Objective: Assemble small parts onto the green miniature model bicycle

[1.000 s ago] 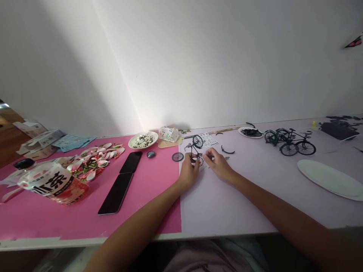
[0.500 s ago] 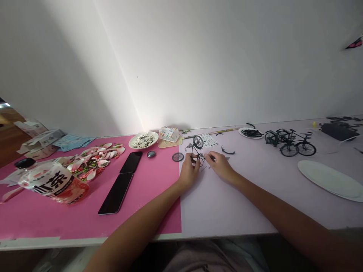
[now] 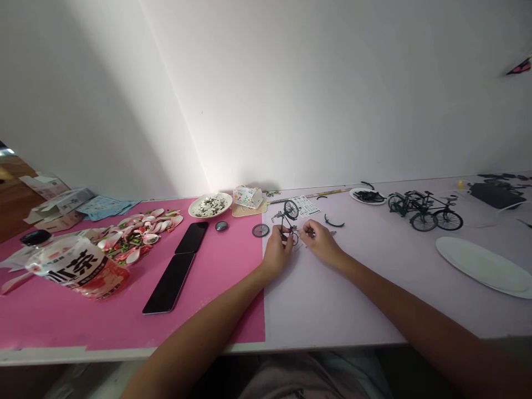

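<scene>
left hand (image 3: 277, 249) grips model bicycle (image 3: 287, 218) | right hand (image 3: 321, 240) beside frame

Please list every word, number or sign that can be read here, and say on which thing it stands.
"茶": large black character on the lying bottle; the character beside it is unclear.
Printed sheet behind the model bicycle: too small to read.
Cardboard boxes and blue leaflets: print too blurred.
</scene>
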The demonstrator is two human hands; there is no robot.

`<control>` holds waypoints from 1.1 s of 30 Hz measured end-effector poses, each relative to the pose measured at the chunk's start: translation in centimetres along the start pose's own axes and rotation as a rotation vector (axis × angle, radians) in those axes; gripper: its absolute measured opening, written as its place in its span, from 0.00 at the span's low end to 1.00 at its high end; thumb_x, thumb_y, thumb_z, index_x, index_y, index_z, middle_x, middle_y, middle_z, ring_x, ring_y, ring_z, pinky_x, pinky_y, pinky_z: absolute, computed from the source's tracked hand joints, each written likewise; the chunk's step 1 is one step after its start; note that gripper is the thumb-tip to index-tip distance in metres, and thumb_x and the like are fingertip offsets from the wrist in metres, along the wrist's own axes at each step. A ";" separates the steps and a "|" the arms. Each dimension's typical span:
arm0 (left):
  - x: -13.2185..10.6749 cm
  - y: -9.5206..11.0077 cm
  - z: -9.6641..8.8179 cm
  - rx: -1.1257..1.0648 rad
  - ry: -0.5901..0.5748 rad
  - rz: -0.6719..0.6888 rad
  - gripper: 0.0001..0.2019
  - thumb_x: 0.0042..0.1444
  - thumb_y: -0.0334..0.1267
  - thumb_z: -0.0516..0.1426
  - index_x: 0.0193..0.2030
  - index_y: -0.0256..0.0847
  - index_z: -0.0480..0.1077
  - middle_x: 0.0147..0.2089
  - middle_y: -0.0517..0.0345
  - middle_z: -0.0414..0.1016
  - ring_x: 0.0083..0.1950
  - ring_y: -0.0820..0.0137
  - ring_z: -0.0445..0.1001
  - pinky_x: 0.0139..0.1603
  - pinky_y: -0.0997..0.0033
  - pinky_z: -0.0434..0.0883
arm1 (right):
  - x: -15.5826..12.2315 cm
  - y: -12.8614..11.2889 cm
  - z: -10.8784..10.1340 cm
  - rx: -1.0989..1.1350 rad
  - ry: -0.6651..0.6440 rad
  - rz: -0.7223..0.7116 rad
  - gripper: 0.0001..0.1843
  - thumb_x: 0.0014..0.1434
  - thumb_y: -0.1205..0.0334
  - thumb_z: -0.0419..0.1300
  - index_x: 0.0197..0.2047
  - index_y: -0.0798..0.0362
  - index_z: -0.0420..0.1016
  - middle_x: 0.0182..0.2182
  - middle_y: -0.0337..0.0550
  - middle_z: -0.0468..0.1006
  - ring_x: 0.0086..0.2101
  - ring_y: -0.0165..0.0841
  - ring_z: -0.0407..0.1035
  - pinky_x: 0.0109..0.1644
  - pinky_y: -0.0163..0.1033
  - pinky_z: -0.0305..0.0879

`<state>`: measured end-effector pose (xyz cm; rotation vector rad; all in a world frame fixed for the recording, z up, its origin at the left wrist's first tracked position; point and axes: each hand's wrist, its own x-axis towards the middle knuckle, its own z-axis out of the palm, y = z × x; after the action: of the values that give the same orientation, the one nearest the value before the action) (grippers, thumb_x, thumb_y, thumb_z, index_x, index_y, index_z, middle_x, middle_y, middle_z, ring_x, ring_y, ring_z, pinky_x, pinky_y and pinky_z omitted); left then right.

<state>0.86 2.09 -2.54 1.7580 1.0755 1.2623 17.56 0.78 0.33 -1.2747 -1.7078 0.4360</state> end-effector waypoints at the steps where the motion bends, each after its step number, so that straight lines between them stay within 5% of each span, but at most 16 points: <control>1: 0.0 0.1 0.0 0.001 -0.003 -0.002 0.09 0.66 0.39 0.56 0.48 0.42 0.59 0.47 0.52 0.72 0.40 0.70 0.76 0.35 0.72 0.72 | 0.0 0.0 0.0 0.000 -0.001 0.001 0.13 0.62 0.53 0.56 0.30 0.48 0.60 0.29 0.38 0.68 0.31 0.34 0.61 0.35 0.39 0.59; 14: 0.0 0.1 0.0 -0.004 0.006 -0.003 0.09 0.66 0.38 0.56 0.47 0.42 0.60 0.46 0.53 0.73 0.39 0.71 0.76 0.34 0.73 0.72 | 0.0 0.4 0.2 -0.008 0.016 -0.057 0.10 0.59 0.57 0.57 0.30 0.48 0.59 0.29 0.38 0.67 0.31 0.34 0.61 0.35 0.39 0.58; 23: 0.2 -0.3 0.1 -0.045 0.044 -0.042 0.09 0.65 0.38 0.56 0.47 0.42 0.60 0.47 0.51 0.74 0.40 0.70 0.79 0.35 0.72 0.73 | 0.0 -0.1 -0.1 -0.009 0.019 0.025 0.13 0.61 0.53 0.57 0.29 0.48 0.61 0.28 0.39 0.71 0.31 0.35 0.64 0.35 0.41 0.60; 33: 0.3 -0.1 0.1 -0.128 0.076 -0.067 0.10 0.65 0.41 0.58 0.46 0.42 0.60 0.51 0.49 0.74 0.40 0.71 0.80 0.37 0.71 0.73 | -0.2 0.5 -0.2 0.108 -0.059 0.165 0.18 0.71 0.50 0.43 0.34 0.47 0.66 0.37 0.42 0.80 0.32 0.36 0.70 0.37 0.41 0.64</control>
<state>1.01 2.36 -2.59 1.5774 1.0630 1.3362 18.00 0.74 -0.08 -1.3395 -1.6108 0.6605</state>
